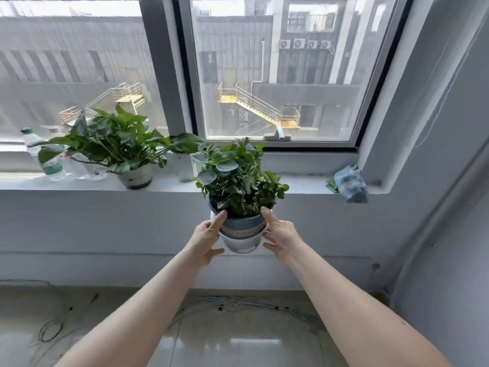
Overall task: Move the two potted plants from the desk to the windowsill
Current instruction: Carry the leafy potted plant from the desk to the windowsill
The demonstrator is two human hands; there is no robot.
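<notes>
A small-leaved potted plant in a blue-grey pot with a white saucer base hangs in the air in front of the wall, just below the windowsill. My left hand grips its left side and my right hand grips its right side, thumbs on the rim. A second, broad-leaved potted plant stands on the windowsill to the left, in a white and dark pot.
Plastic water bottles stand on the sill left of the broad-leaved plant. A crumpled blue cloth lies at the sill's right end. The window glass rises behind. Cables trail over the tiled floor below.
</notes>
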